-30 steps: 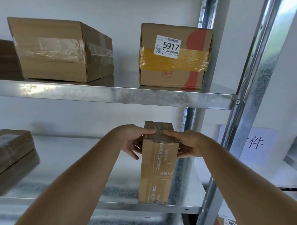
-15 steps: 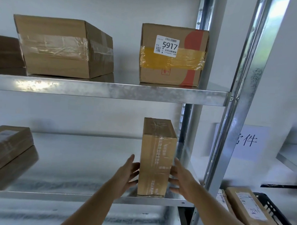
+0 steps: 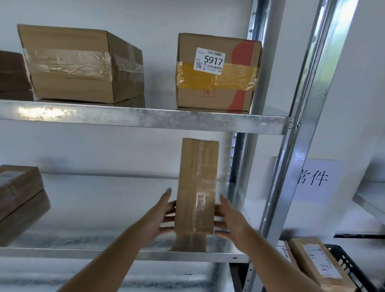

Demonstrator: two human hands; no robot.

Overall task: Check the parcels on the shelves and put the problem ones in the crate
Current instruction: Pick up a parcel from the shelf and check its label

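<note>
A tall narrow cardboard parcel (image 3: 196,185) with clear tape stands upright at the right end of the middle shelf (image 3: 96,208); its image is blurred. My left hand (image 3: 162,217) touches its lower left side with straight fingers. My right hand (image 3: 230,218) touches its lower right side the same way. At the bottom right, beyond the rack, is a black crate (image 3: 347,269) with a labelled parcel (image 3: 316,264) in it.
The upper shelf (image 3: 144,118) carries a parcel labelled 5917 (image 3: 216,74) with yellow tape and a wide taped box (image 3: 78,65). Two flat parcels (image 3: 11,188) are stacked at the left of the middle shelf. A steel upright (image 3: 297,150) stands to the right, with a paper sign (image 3: 318,180) behind it.
My hands slid from the parcel's top down to its lower sides. The parcel has turned and shows a different, taped face. The crate has come into view.
</note>
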